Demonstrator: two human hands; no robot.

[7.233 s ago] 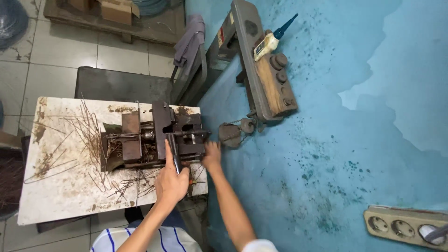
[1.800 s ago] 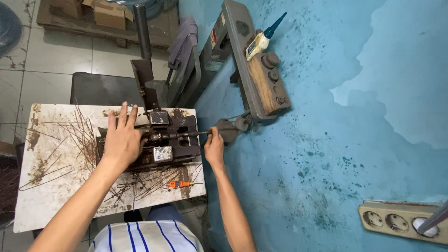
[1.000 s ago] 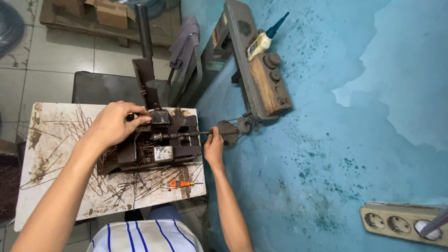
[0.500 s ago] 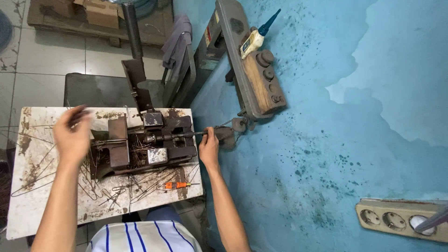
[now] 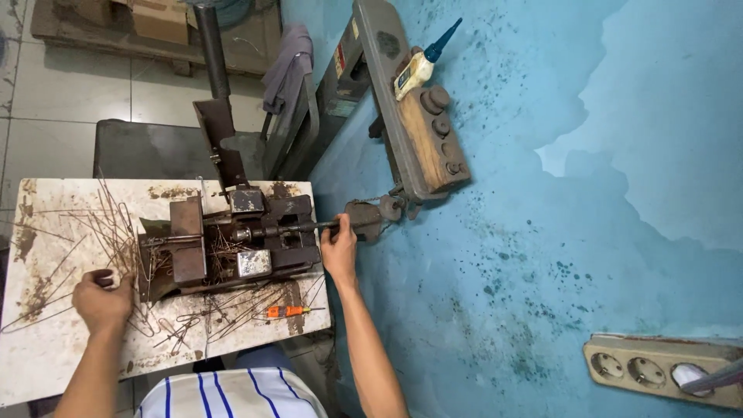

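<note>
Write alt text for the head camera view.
A person's right hand grips the rod of a rusty metal jig on a stained white table, while the left hand rests among loose wires.

L hand fisted, R hand gripping.

Metal jig on the table, wire rods left of it

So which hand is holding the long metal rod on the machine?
The right hand; it grips the dark metal rod, while the left hand rests among loose wires.
</note>
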